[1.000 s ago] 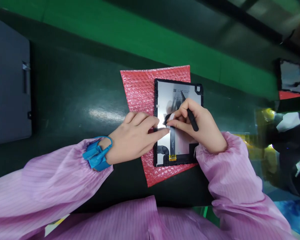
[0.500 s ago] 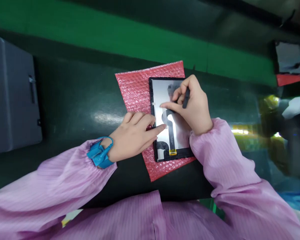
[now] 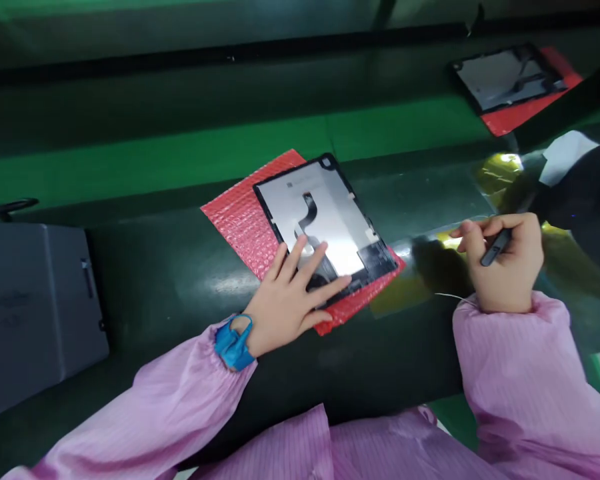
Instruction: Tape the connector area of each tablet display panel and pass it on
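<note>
A tablet screen panel (image 3: 333, 207) lies back side up, tilted on a sheet of red bubble wrap (image 3: 240, 217). A dark flex cable (image 3: 309, 212) curves across its silvery back. My left hand (image 3: 295, 290) rests with fingers spread over the panel's lower left part, a blue wrist strap (image 3: 234, 343) at its wrist. Off to the right, apart from the panel, my right hand (image 3: 507, 263) is closed around a slim black tool (image 3: 496, 247); its tip is hidden, so I cannot tell its exact kind.
Another panel (image 3: 505, 80) lies on red wrap at the back right. Yellow film (image 3: 500, 177), a white piece (image 3: 567, 153) and a dark round object (image 3: 585, 193) are at the right. A grey case (image 3: 35, 300) stands at the left on the dark green bench (image 3: 170, 267).
My right hand has left the panel and moved right, still with the black tool. My left hand has spread out over the panel. The view has turned, so the panel looks more tilted.
</note>
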Motion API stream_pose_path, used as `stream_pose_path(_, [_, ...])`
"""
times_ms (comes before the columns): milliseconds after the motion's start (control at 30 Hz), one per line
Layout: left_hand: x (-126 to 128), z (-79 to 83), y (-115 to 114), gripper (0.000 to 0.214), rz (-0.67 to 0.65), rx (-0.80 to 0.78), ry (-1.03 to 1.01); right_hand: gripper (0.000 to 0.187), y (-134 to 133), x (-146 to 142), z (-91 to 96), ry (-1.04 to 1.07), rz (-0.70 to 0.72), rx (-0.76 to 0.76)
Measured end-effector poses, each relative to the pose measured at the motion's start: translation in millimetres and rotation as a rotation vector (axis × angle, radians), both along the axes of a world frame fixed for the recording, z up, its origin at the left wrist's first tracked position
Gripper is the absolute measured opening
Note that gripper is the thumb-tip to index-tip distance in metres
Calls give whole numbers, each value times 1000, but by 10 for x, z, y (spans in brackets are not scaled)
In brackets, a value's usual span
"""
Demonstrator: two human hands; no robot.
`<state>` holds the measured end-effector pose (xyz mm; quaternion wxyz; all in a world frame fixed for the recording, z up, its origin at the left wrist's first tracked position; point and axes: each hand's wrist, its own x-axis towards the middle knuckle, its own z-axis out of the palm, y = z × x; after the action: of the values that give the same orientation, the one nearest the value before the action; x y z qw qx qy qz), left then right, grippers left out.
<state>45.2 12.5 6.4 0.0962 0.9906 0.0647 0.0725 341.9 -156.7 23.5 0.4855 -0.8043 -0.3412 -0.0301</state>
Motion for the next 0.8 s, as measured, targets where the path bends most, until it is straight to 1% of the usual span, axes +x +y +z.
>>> stream_pose_path(67, [206, -37, 138, 69, 87, 19, -31, 30, -101, 80, -51, 35, -28, 55])
stream_pose_path(133, [437, -55, 369, 65, 186, 25, -40, 29, -146, 133, -102, 61, -23, 39])
stream_pose_path(200, [667, -40, 681, 65, 309, 27, -19, 29, -152, 161, -152, 94, 18, -6])
stream_pose_path(267, [869, 6, 1038, 68, 463, 31, 12, 28, -137, 169, -194, 127, 68, -25])
stream_pose_path(367, [1094, 83, 1522, 70, 722, -31, 48, 23, -102, 163, -226, 140, 121, -48])
stream_pose_path(400, [1149, 98, 1635, 72, 802, -63, 44, 22, -88, 160, -229, 143, 134, -62])
stream_pose_path(433, [1195, 103, 1712, 74, 852, -90, 24, 22, -75, 157, -228, 146, 141, -71])
stream_pose_path(467, [1235, 100, 1746, 76, 852, -106, -12, 23, -63, 155, -225, 147, 145, -75])
stream_pose_path(500, [1269, 89, 1732, 77, 792, -111, -60, 23, -53, 152, -220, 147, 149, -69])
stream_pose_path(533, [1298, 73, 1671, 77, 672, -107, -109, 22, -46, 148, -212, 147, 162, -59])
stream_pose_path(567, [1320, 55, 1564, 75, 507, -98, -146, 22, -43, 143, -202, 152, 185, -44])
stream_pose_path(633, [1343, 26, 1241, 68, 135, -87, -148, 28, -50, 129, -178, 191, 251, -3])
stream_pose_path(700, [1317, 21, 852, 62, -162, -83, -59, 38, -72, 113, -151, 218, 280, 22])
stream_pose_path(733, [1280, 27, 667, 62, -266, -75, -22, 41, -86, 105, -139, 214, 267, 22])
stream_pose_path(800, [1162, 37, 370, 64, -359, -65, 6, 40, -117, 92, -120, 214, 213, 22])
